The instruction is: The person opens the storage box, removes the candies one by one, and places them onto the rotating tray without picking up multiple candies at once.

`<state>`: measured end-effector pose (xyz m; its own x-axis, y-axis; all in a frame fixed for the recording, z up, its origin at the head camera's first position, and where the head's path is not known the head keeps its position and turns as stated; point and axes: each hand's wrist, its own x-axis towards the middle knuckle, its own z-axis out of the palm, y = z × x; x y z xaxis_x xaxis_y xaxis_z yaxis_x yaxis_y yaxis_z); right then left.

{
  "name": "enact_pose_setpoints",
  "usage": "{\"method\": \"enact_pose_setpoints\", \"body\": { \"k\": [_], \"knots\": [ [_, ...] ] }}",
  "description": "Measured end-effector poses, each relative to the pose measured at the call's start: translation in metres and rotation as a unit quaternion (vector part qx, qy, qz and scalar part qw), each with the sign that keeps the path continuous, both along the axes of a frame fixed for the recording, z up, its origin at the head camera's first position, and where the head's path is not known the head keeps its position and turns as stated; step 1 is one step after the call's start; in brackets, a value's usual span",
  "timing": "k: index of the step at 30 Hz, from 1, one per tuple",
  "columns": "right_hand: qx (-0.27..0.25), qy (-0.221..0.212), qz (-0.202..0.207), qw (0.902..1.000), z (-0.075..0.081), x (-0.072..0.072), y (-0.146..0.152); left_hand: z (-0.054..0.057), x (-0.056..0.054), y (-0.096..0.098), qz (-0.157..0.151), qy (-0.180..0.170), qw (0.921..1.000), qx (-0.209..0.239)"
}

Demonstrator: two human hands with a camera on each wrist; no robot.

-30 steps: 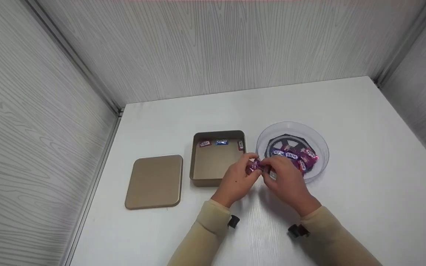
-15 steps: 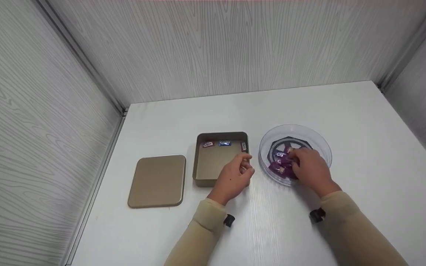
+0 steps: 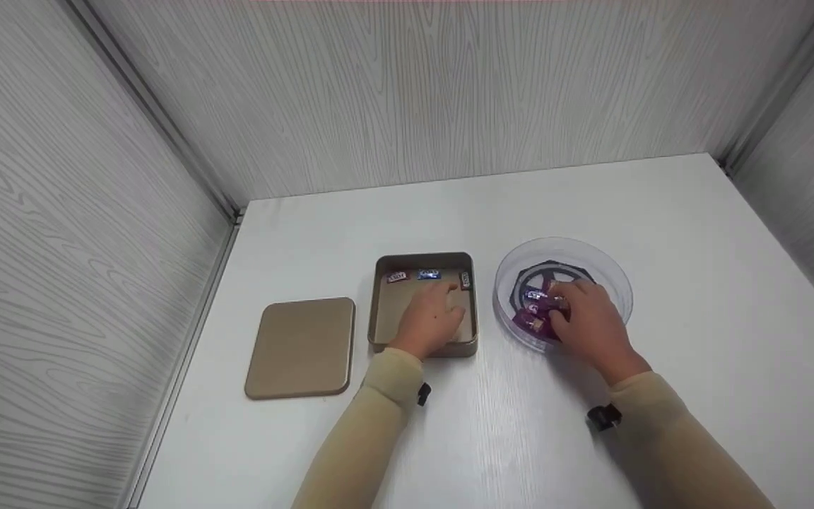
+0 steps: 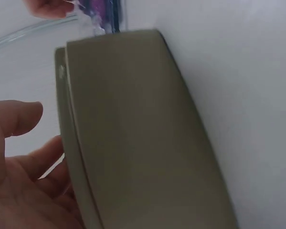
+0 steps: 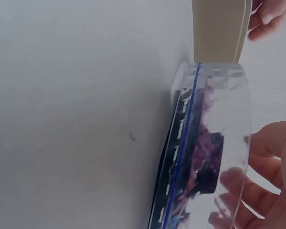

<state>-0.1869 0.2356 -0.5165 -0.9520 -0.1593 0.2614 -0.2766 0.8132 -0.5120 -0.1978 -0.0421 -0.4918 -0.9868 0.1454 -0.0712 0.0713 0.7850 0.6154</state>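
Observation:
My left hand (image 3: 429, 322) is over the gold metal tin (image 3: 387, 314). Its thumb (image 4: 21, 117) stands apart from the fingers, which reach in past the rim, and no candy shows between them. Along the far side of the tin lie a red-wrapped candy (image 3: 396, 277), a blue-wrapped candy (image 3: 429, 274) and a dark-wrapped candy (image 3: 465, 281). My right hand (image 3: 594, 329) reaches into the clear round bowl (image 3: 608, 263), thumb and forefinger spread at the pile of wrapped candies (image 3: 534, 322). Some of the pile is hidden beneath that hand.
The tin's flat gold lid (image 3: 299, 348) lies on the white table (image 3: 442, 438), left of the tin. A narrow strip of table separates tin and bowl. Pale wood-grain walls (image 3: 407, 92) stand at the back and both sides.
A second ago both hands held a purple-wrapped candy between tin and bowl. The right hand has since moved into the bowl, and the left has shifted left over the tin, holding no visible candy.

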Motion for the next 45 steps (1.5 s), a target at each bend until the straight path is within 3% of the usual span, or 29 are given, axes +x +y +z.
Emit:
{"method": "enact_pose_setpoints", "body": {
  "k": [3,7,15,32,41,45],
  "knots": [
    [-0.008,-0.001,0.002,1.0000,0.001,0.002,-0.003,-0.002,-0.013,0.003,-0.031,0.002,0.9981,-0.053],
    [-0.014,-0.015,0.005,0.9998,0.000,0.005,-0.006,-0.007,-0.026,0.008,-0.051,-0.001,0.9923,-0.113],
    [-0.029,-0.020,0.015,0.9993,0.001,0.009,-0.007,-0.016,-0.039,0.017,-0.076,-0.015,0.9772,-0.198],
    [-0.052,0.009,0.037,0.9979,0.003,0.014,-0.006,-0.020,-0.048,0.028,-0.044,0.022,0.9684,-0.244],
    [-0.060,-0.001,0.037,0.9975,0.001,0.016,-0.005,-0.026,-0.046,0.027,-0.041,0.023,0.9691,-0.242],
    [-0.066,-0.009,0.040,0.9970,-0.001,0.017,-0.005,-0.024,-0.043,0.021,-0.042,0.005,0.9744,-0.221]
  ]
}}
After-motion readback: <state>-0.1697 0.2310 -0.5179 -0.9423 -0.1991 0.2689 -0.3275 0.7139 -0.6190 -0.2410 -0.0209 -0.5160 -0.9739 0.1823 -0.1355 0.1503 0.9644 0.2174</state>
